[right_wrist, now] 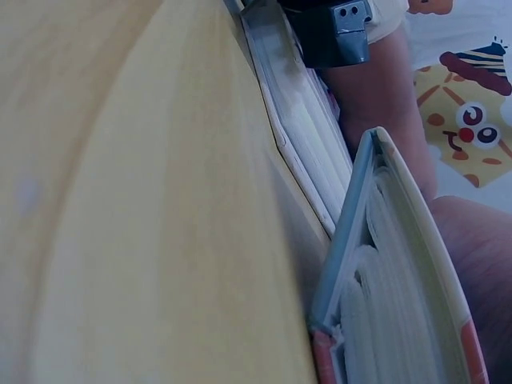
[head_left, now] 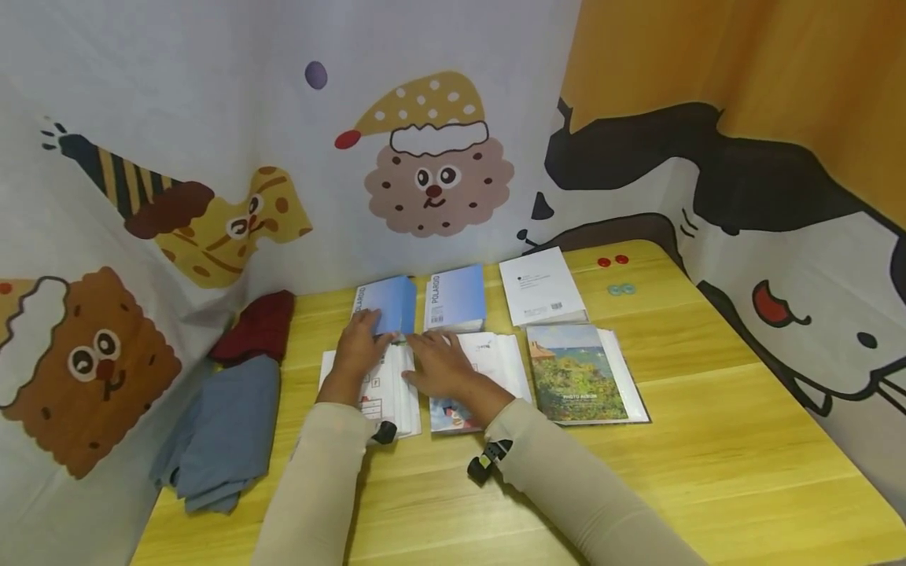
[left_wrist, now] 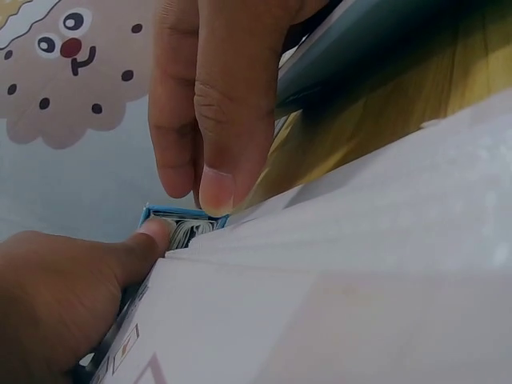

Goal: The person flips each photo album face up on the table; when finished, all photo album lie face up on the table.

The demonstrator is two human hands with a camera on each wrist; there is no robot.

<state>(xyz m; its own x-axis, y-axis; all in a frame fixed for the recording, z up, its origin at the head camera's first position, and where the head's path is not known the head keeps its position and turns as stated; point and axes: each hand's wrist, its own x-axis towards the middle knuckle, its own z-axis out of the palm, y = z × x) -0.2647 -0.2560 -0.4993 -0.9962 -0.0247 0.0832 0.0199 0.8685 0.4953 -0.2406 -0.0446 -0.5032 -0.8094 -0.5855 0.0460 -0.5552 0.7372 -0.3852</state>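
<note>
My left hand [head_left: 357, 346] rests across the lower end of a blue album [head_left: 389, 303] at the back left, its fingers on the cover. Below it lies a white album [head_left: 385, 393] with its page edges fanned toward the right. In the left wrist view my left thumb [left_wrist: 152, 232] touches the end of the blue album [left_wrist: 184, 214]. My right hand [head_left: 442, 365] reaches over a white picture album [head_left: 488, 362] in the front middle. Its fingertips are beside the upper end of the left white album, close to my left thumb.
Another blue album [head_left: 456, 297] and a white one [head_left: 543, 287] stand in the back row. A landscape photo album [head_left: 580, 373] lies front right. Red discs [head_left: 612, 261] and pale-blue discs [head_left: 621, 289] sit far right; grey cloth [head_left: 226, 432] and dark red cloth [head_left: 258, 326] lie left.
</note>
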